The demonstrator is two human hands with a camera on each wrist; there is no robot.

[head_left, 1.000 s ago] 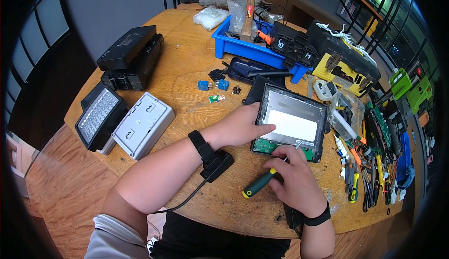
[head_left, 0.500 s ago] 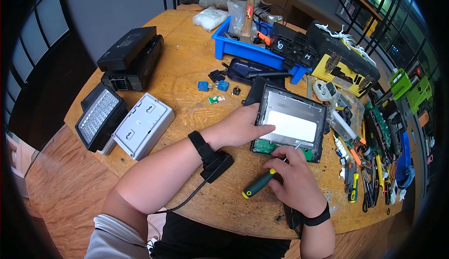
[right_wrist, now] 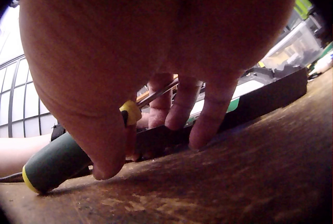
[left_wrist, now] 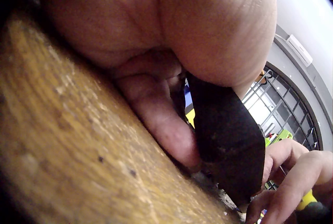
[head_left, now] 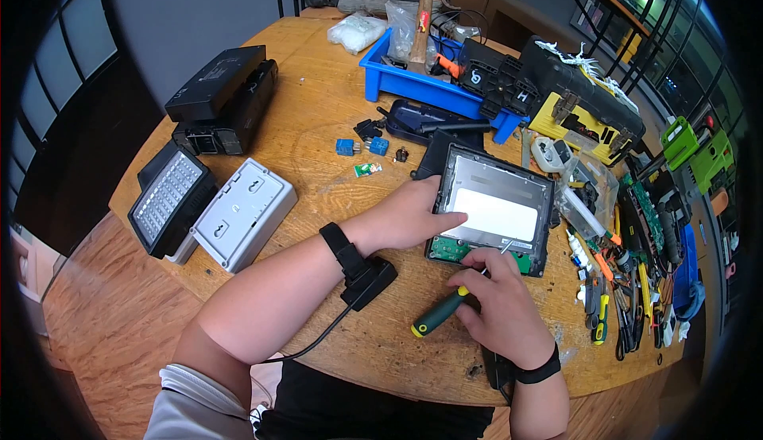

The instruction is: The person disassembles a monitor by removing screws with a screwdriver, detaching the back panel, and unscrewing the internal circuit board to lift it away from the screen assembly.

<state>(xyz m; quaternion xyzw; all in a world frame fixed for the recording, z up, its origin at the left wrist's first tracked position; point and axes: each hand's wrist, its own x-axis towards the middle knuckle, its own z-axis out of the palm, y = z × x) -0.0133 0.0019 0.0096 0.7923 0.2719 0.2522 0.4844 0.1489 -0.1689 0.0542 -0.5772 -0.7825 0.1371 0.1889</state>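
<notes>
A display panel in a black plastic housing (head_left: 497,176) lies tilted on the table, its silver back with a white sheet facing up. A strip of green circuit board (head_left: 450,249) shows along its near edge. My left hand (head_left: 412,216) grips the housing's left side, thumb over the top; in the left wrist view its fingers curl beside the black side wall (left_wrist: 226,125). My right hand (head_left: 509,305) pinches a screwdriver with a green and yellow handle (head_left: 439,315). The screwdriver's metal shaft points over the panel's near edge, and other right fingers (right_wrist: 210,112) extend beside the housing.
Left stand a grey-white box (head_left: 245,209), an LED lamp (head_left: 168,200) and a black device (head_left: 218,98). Behind are blue relays (head_left: 347,146) and a blue bin (head_left: 421,86) with a hammer (head_left: 422,23). Loose tools, including another screwdriver (head_left: 603,319), crowd the right side.
</notes>
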